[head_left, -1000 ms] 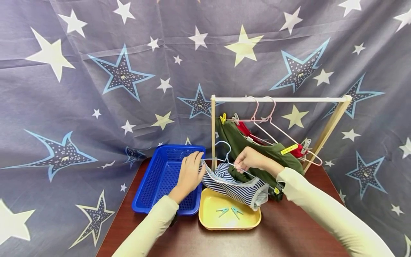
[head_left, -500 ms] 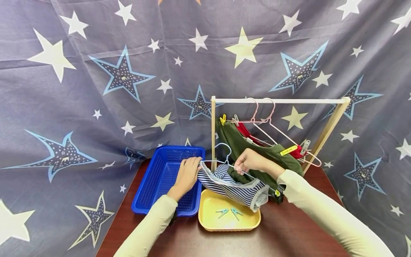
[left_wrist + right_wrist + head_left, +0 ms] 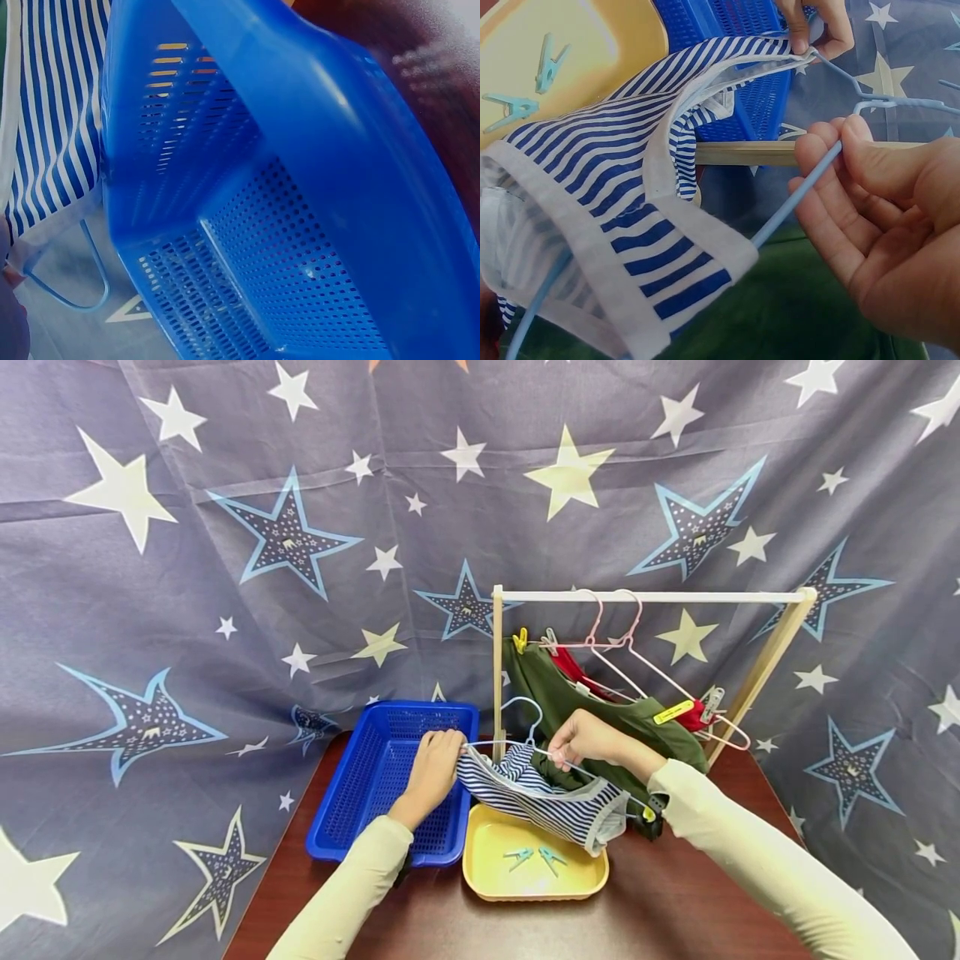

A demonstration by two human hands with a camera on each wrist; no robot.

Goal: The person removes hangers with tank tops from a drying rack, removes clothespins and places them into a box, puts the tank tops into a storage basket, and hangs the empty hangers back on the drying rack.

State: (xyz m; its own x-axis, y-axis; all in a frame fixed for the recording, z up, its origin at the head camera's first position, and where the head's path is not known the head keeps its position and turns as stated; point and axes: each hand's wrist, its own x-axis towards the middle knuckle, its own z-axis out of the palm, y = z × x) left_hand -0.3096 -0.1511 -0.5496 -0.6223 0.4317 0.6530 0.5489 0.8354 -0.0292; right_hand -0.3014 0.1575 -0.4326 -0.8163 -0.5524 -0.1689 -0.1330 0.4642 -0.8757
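Observation:
A light blue clothes hanger [image 3: 536, 717] runs through a blue-and-white striped tank top [image 3: 540, 802] with pale trim. My right hand [image 3: 581, 739] pinches the hanger's sloping arm between thumb and fingers; the right wrist view shows this hand [image 3: 877, 202] close up, near the neck of the hook. At the hanger's other end my left hand [image 3: 438, 764] grips the shirt's shoulder strap together with the hanger, its fingertips seen at the strap [image 3: 799, 56] in the right wrist view. The far arm of the hanger comes out through the shirt's right armhole.
A blue perforated basket [image 3: 318, 827] stands on the left. Beneath the shirt, a yellow tray [image 3: 480, 881] holds two teal clothespins [image 3: 519, 857]. Behind, a rack with a white rail [image 3: 705, 597] carries pink hangers [image 3: 633, 618] with dark green and red garments [image 3: 615, 718], clipped by pegs.
My left hand has moved slightly down and left, drawing the strap and that end of the hanger with it. My right hand keeps its pinch on the hanger with little movement.

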